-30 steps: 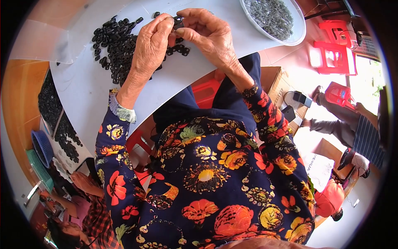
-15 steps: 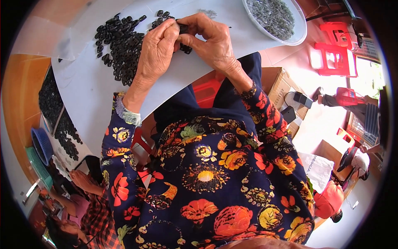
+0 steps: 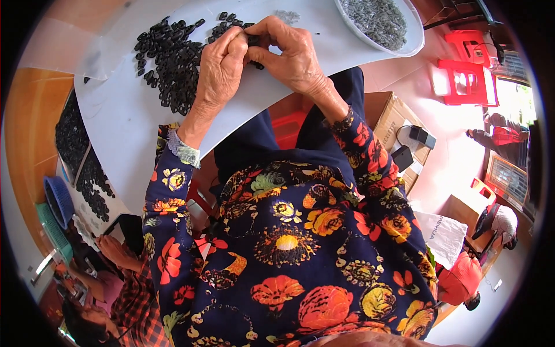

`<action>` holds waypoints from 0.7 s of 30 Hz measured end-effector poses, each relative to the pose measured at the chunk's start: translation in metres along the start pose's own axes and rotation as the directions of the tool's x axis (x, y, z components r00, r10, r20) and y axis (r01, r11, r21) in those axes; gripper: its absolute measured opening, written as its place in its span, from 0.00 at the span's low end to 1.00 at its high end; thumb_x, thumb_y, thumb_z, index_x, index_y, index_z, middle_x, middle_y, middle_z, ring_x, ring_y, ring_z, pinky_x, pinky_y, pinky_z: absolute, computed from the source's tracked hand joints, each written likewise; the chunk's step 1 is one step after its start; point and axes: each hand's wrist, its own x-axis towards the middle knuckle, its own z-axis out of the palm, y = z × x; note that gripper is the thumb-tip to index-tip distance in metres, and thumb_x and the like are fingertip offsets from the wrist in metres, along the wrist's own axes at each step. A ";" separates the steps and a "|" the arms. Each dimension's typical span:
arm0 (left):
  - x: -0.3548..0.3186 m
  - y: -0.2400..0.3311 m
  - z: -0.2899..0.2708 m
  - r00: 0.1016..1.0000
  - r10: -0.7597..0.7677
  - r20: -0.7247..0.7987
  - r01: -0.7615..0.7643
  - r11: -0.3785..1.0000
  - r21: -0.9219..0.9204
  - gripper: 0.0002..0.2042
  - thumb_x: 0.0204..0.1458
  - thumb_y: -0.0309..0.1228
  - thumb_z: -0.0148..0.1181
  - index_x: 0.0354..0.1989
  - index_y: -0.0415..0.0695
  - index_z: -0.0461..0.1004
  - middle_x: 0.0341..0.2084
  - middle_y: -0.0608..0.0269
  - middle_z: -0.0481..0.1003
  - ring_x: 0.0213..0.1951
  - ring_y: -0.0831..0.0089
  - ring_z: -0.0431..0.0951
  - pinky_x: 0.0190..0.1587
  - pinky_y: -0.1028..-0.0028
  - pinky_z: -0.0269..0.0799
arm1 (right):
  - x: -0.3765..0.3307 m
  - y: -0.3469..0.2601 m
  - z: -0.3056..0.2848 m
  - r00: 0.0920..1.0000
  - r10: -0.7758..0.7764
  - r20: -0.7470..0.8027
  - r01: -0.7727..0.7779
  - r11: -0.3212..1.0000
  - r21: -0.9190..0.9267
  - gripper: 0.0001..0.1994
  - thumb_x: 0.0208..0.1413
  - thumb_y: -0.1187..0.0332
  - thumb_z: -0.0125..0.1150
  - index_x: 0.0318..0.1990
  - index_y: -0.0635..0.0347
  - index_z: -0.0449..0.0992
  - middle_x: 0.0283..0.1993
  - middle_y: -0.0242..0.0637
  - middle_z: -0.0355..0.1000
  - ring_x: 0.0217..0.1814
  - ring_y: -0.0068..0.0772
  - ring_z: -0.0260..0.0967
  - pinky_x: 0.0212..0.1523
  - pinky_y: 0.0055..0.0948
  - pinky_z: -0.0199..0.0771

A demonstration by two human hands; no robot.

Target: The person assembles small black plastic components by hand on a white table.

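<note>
My two hands meet over the white table (image 3: 124, 130), fingertips pinched together. Between them a small black plastic piece (image 3: 252, 40) shows only in part. My left hand (image 3: 222, 69) is closed, its fingers curled round that piece. From the other side the thumb and forefinger of my right hand (image 3: 292, 56) press on it. A heap of small black plastic pieces (image 3: 170, 61), some with holes, lies left of my left hand. A few more black pieces (image 3: 228, 22) lie just beyond my fingers, partly hidden by them.
A white round tub (image 3: 416, 43) of small clear pieces stands at the right, beside a few loose clear ones (image 3: 287, 16). Near my right side is a cardboard box (image 3: 384, 124). Red stools (image 3: 462, 81) stand further right. Co-workers (image 3: 136, 301) sit at the lower left by another table of black pieces.
Both hands stay pinched together in nearly the same place, with the fingers shifted slightly. Less of the black piece shows between them. At the far right a walking person has moved.
</note>
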 end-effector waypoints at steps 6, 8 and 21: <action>0.000 -0.012 0.000 0.984 0.179 -0.019 -0.178 0.982 0.067 0.10 0.56 0.30 0.46 0.25 0.38 0.62 0.16 0.66 0.56 0.21 0.81 0.55 0.23 0.76 0.59 | 0.001 -0.001 0.003 0.998 -0.058 -0.030 0.057 0.997 -0.044 0.10 0.43 0.76 0.64 0.35 0.65 0.72 0.25 0.39 0.75 0.27 0.32 0.74 0.30 0.26 0.73; -0.002 -0.006 0.001 0.996 0.086 -0.020 -0.085 0.996 0.021 0.10 0.56 0.30 0.46 0.25 0.38 0.62 0.16 0.66 0.57 0.22 0.81 0.56 0.23 0.76 0.59 | 0.001 0.000 0.002 0.991 -0.127 -0.040 0.123 0.987 -0.102 0.10 0.43 0.76 0.64 0.34 0.65 0.71 0.26 0.40 0.75 0.28 0.34 0.75 0.30 0.27 0.74; -0.002 0.000 -0.002 0.999 -0.041 -0.033 0.036 0.991 -0.129 0.12 0.58 0.33 0.45 0.26 0.39 0.62 0.15 0.70 0.58 0.22 0.83 0.56 0.23 0.78 0.57 | 0.004 0.001 0.005 0.999 -0.031 -0.021 0.030 0.999 -0.013 0.12 0.45 0.74 0.67 0.38 0.67 0.72 0.27 0.37 0.76 0.30 0.25 0.76 0.32 0.22 0.75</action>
